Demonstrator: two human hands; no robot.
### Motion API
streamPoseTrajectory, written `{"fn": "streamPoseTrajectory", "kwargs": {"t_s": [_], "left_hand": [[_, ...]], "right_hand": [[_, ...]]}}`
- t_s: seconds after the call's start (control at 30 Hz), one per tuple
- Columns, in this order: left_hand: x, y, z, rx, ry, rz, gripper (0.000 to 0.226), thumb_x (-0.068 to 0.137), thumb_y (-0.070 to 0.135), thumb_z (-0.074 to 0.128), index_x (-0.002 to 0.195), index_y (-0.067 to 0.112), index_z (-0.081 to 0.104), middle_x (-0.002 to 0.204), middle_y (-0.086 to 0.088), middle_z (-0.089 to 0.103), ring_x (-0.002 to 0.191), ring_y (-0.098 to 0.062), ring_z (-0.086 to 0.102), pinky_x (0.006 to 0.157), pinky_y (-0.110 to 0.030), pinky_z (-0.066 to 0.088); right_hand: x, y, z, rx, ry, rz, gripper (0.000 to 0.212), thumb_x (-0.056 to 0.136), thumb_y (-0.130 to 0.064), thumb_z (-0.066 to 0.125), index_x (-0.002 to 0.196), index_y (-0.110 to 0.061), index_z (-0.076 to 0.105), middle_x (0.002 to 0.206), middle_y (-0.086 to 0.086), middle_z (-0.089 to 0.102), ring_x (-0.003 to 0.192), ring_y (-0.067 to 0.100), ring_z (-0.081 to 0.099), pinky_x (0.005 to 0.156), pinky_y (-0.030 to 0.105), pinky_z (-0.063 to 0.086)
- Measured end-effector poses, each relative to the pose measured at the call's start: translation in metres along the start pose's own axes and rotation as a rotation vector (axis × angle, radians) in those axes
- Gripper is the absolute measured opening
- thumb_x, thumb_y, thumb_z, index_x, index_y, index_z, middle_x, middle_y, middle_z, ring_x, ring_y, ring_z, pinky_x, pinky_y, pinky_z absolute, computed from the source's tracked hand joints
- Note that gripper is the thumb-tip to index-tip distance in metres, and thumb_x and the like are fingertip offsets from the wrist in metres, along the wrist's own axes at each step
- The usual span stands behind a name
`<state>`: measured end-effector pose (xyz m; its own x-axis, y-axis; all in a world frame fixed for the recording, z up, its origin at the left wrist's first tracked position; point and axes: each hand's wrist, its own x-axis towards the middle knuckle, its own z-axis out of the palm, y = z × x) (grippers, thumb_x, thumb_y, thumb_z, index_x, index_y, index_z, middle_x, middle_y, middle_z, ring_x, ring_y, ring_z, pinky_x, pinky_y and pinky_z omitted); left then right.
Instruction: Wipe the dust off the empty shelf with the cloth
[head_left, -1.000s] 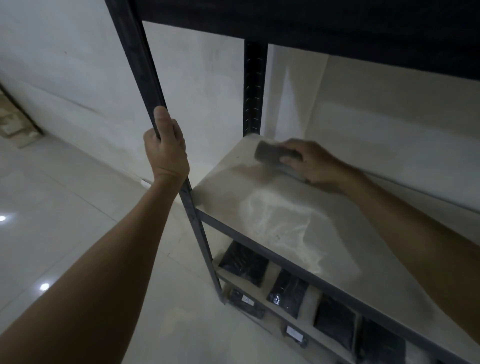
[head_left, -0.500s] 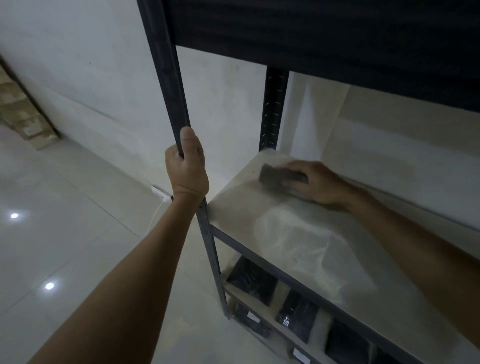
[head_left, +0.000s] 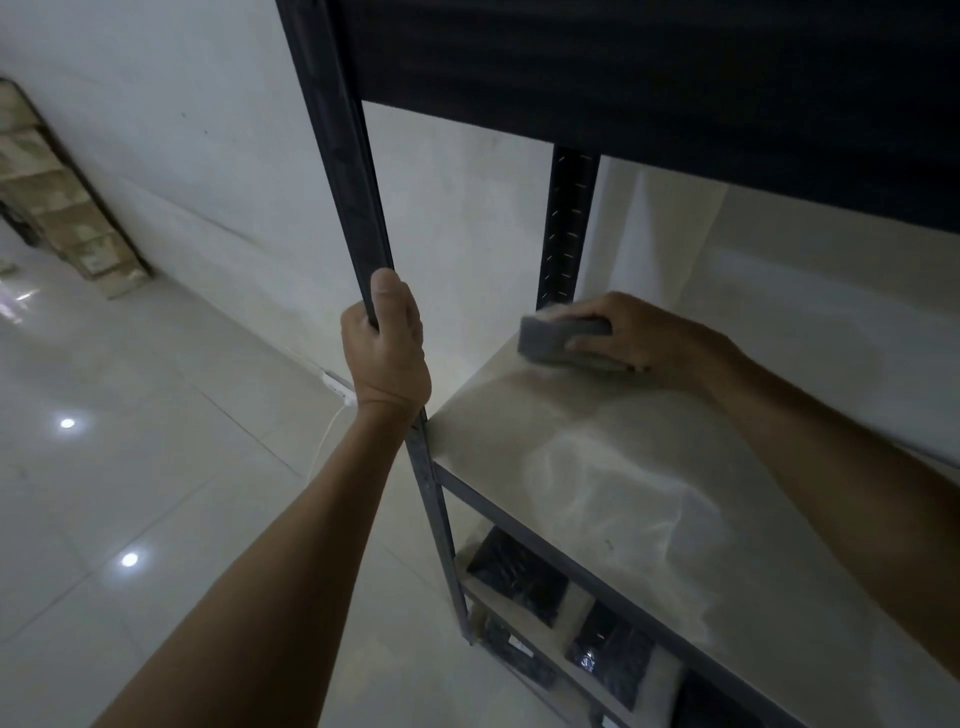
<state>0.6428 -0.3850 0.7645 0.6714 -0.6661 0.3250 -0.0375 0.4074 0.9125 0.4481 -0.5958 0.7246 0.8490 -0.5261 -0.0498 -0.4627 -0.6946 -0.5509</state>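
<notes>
My left hand (head_left: 387, 345) is curled round the front upright post (head_left: 358, 208), thumb pointing up along it and forearm stretched forward, while my right hand (head_left: 639, 338) reaches in across the shelf (head_left: 597, 493), fingers gripping the grey cloth (head_left: 558, 340) pressed against it.

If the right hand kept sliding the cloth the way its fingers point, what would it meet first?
Probably the dark rear upright post. The right hand presses the grey cloth on the shelf just short of that back corner, though depth is unclear.
</notes>
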Motion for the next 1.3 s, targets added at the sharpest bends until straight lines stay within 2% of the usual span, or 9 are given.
{"fn": "streamPoseTrajectory", "kwargs": {"t_s": [0.2, 0.37, 0.5, 0.6, 0.73, 0.97, 1.07, 1.2, 1.3], "left_hand": [[0.001, 0.0, 0.001, 0.0, 0.013, -0.004, 0.073, 0.049, 0.105, 0.042, 0.04, 0.033, 0.043, 0.044, 0.015, 0.028, 0.042, -0.006, 0.022, 0.051, -0.025, 0.017], [0.001, -0.001, 0.001, 0.013, 0.012, 0.001, 0.073, 0.05, 0.106, 0.041, 0.04, 0.034, 0.045, 0.044, 0.014, 0.03, 0.043, -0.007, 0.024, 0.052, -0.024, 0.019], [0.0, -0.001, 0.001, 0.001, 0.019, 0.001, 0.072, 0.051, 0.105, 0.042, 0.042, 0.034, 0.044, 0.046, 0.014, 0.03, 0.043, -0.007, 0.024, 0.051, -0.024, 0.019], [0.0, -0.001, 0.002, 0.022, 0.026, 0.015, 0.072, 0.053, 0.105, 0.04, 0.041, 0.034, 0.043, 0.046, 0.014, 0.03, 0.043, -0.009, 0.024, 0.051, -0.024, 0.019], [0.001, -0.001, 0.002, 0.027, 0.021, 0.014, 0.073, 0.051, 0.106, 0.039, 0.04, 0.034, 0.045, 0.044, 0.015, 0.031, 0.042, -0.007, 0.025, 0.052, -0.023, 0.02], [-0.003, 0.004, 0.003, 0.01, 0.042, 0.015, 0.076, 0.047, 0.107, 0.043, 0.046, 0.03, 0.041, 0.046, 0.011, 0.03, 0.045, -0.011, 0.022, 0.051, -0.025, 0.018], [-0.003, 0.004, 0.003, 0.024, 0.056, 0.021, 0.089, 0.044, 0.107, 0.042, 0.053, 0.019, 0.036, 0.046, 0.012, 0.03, 0.046, -0.01, 0.023, 0.05, -0.024, 0.018], [-0.004, 0.006, 0.003, 0.037, 0.055, 0.02, 0.092, 0.043, 0.108, 0.042, 0.054, 0.017, 0.034, 0.047, 0.01, 0.029, 0.046, -0.011, 0.023, 0.049, -0.023, 0.02], [-0.004, 0.005, 0.003, 0.036, 0.053, 0.024, 0.092, 0.042, 0.108, 0.043, 0.055, 0.017, 0.034, 0.047, 0.009, 0.029, 0.047, -0.012, 0.022, 0.048, -0.024, 0.019]], "right_hand": [[0.024, 0.012, 0.007, -0.065, 0.227, 0.07, 0.042, 0.096, -0.016, 0.064, 0.137, -0.024, 0.058, 0.13, 0.003, 0.065, 0.118, 0.024, 0.061, 0.102, 0.044, 0.05], [-0.009, -0.012, 0.023, -0.03, 0.033, -0.031, 0.028, 0.099, -0.014, 0.062, 0.125, -0.025, 0.061, 0.108, -0.022, 0.06, 0.095, -0.016, 0.056, 0.082, 0.01, 0.045], [-0.002, -0.015, 0.003, 0.017, 0.009, -0.081, 0.032, 0.1, -0.015, 0.061, 0.131, -0.021, 0.061, 0.112, -0.014, 0.065, 0.098, -0.006, 0.061, 0.084, 0.011, 0.044], [0.024, -0.001, -0.009, 0.011, 0.157, -0.021, 0.035, 0.099, -0.012, 0.062, 0.134, -0.019, 0.06, 0.119, -0.004, 0.065, 0.103, 0.008, 0.062, 0.09, 0.024, 0.046], [0.026, 0.001, 0.011, -0.037, 0.127, 0.023, 0.035, 0.1, -0.015, 0.06, 0.135, -0.016, 0.06, 0.123, 0.002, 0.065, 0.111, 0.018, 0.06, 0.098, 0.037, 0.048], [-0.02, -0.032, 0.039, 0.026, -0.057, -0.072, 0.025, 0.101, -0.022, 0.061, 0.126, -0.022, 0.065, 0.109, -0.019, 0.067, 0.097, -0.012, 0.06, 0.082, 0.006, 0.043], [-0.015, -0.035, 0.021, 0.049, -0.099, -0.112, 0.032, 0.101, -0.022, 0.061, 0.132, -0.022, 0.062, 0.117, -0.014, 0.068, 0.104, -0.004, 0.062, 0.089, 0.009, 0.046], [0.021, -0.007, 0.0, 0.012, 0.202, -0.044, 0.036, 0.099, -0.02, 0.063, 0.135, -0.016, 0.059, 0.123, 0.002, 0.066, 0.111, 0.021, 0.064, 0.089, 0.023, 0.046], [0.025, 0.008, 0.017, -0.081, 0.233, 0.01, 0.034, 0.099, -0.019, 0.061, 0.134, -0.014, 0.059, 0.122, 0.006, 0.065, 0.111, 0.029, 0.062, 0.088, 0.025, 0.046]]}}
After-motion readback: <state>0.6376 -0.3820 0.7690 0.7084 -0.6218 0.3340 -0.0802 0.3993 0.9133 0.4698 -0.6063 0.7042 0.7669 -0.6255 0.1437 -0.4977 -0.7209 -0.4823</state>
